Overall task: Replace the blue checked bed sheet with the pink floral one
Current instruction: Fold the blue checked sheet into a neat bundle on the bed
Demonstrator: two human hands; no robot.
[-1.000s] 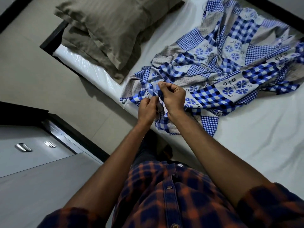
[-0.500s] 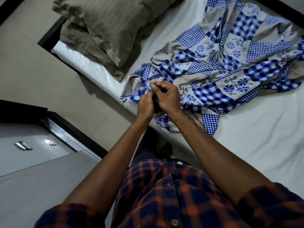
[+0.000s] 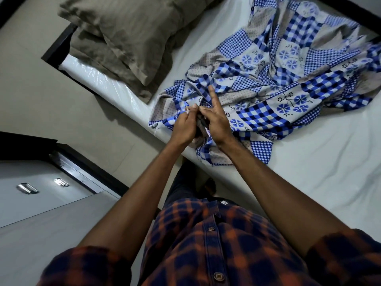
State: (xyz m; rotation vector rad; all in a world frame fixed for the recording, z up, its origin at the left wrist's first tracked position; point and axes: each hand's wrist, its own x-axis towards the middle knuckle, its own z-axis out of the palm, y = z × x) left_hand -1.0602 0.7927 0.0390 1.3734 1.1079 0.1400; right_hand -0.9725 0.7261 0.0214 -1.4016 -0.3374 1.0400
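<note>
The blue checked sheet [image 3: 268,83] stays pinched at the mattress edge [image 3: 132,96] by both hands, left hand [image 3: 185,124] clamped, right hand [image 3: 216,122] now with a finger raised.

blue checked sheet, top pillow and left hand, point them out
blue checked sheet [image 3: 268,118], head view, bold check patch
top pillow [image 3: 132,32], head view, middle of case
left hand [image 3: 184,126], head view, back of hand

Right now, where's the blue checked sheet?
In the head view, the blue checked sheet lies bunched on the bare mattress, right of the brown pillows; both hands grip its near edge.
</note>
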